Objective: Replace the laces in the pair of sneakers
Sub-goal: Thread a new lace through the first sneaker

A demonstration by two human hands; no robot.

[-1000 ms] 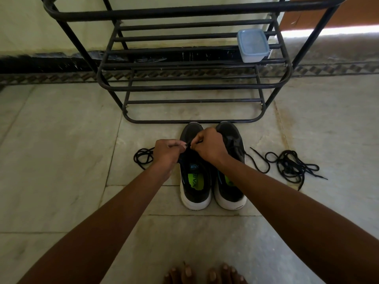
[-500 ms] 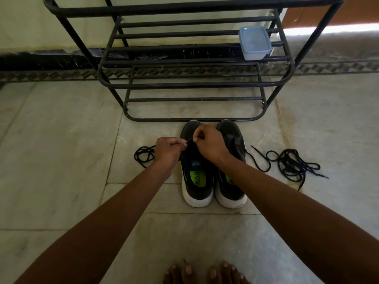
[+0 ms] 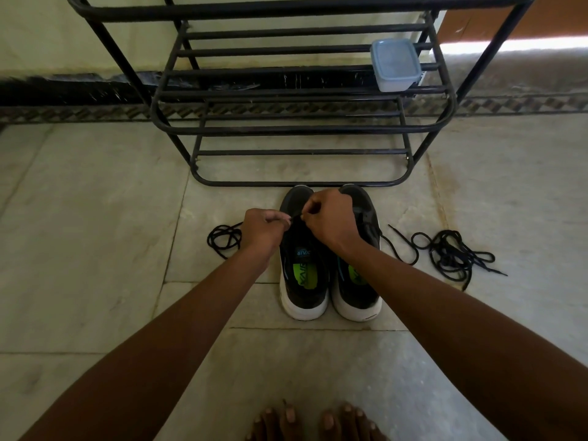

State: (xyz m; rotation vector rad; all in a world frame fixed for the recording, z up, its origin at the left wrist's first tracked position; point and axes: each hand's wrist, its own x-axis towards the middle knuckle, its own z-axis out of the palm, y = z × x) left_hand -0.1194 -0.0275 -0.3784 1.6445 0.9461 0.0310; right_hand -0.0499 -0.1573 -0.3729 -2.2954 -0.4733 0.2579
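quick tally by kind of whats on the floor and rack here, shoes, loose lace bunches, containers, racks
Sneakers: 2, the left sneaker and the right sneaker
Loose lace bunches on the floor: 2, the left lace bunch and the right lace bunch
Plastic containers: 1, the lidded container
Shoe racks: 1, the black rack
Total: 6

Both arms outstretched, left hand (image 3: 262,230) and right hand (image 3: 331,219) close together, fingers curled in pinches.

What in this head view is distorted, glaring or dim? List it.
Head view: wide-angle lens bows the shoe rack bars; floor strip at top right glares, blown out; sneakers sit dim, lace detail under both hands lost; black laces stay sharp.
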